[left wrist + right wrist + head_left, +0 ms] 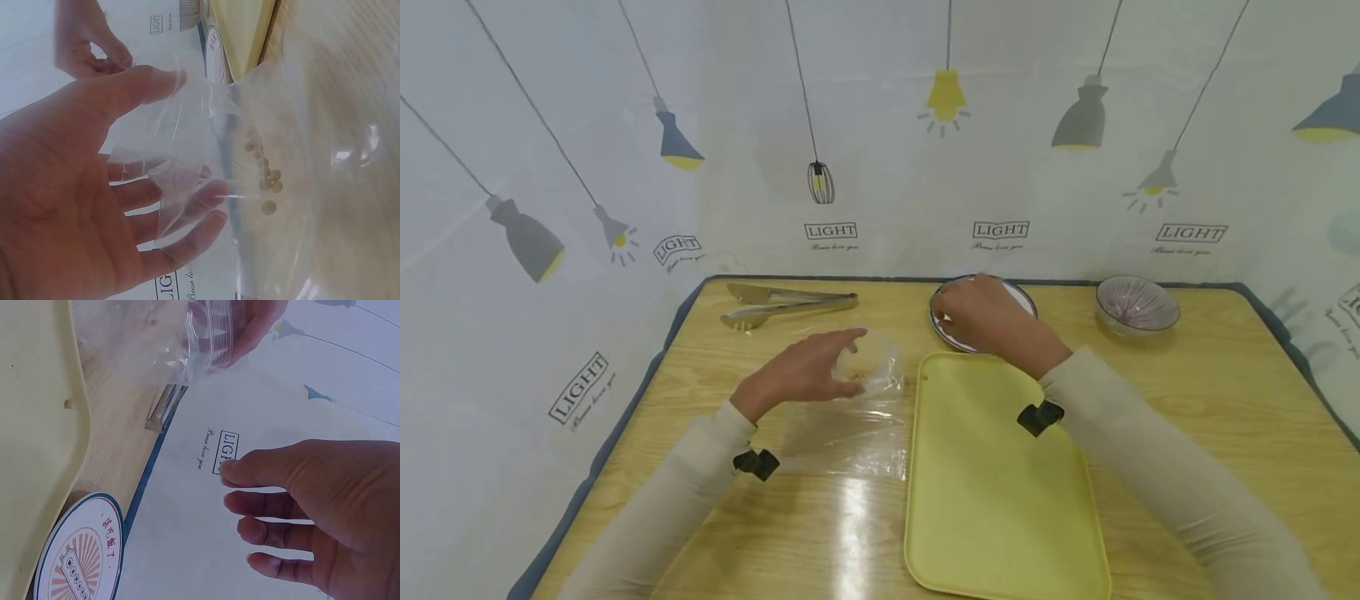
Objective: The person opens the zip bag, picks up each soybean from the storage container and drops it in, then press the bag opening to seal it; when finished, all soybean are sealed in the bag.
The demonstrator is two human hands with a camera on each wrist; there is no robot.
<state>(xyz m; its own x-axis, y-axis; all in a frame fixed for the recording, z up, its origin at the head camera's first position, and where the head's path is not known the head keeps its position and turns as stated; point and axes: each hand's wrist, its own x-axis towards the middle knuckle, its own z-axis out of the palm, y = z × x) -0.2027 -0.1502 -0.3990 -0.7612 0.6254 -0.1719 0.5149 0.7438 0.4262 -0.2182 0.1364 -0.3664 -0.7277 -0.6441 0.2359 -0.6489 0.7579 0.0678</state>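
Note:
My left hand point(797, 368) holds a clear zip bag point(857, 437) by its mouth, thumb and fingers spread apart around the opening. Inside, several small beige balls point(269, 178) show through the plastic in the left wrist view. The lower part of the bag reaches over the tabletop, left of the yellow tray. My right hand point(988, 315) hovers over a white plate point(1024, 302) with a dark rim. Its thumb and index fingertips point(230, 469) meet, the other fingers are curled, and nothing shows between them. Red print covers the visible part of the plate in the right wrist view.
A yellow tray point(1000, 508) lies right of the bag, just in front of the plate. Metal tongs point(797, 302) rest at the back left. At the back right stands a striped glass bowl point(1138, 308). A lamp-printed wall sheet point(895, 183) borders the wooden table.

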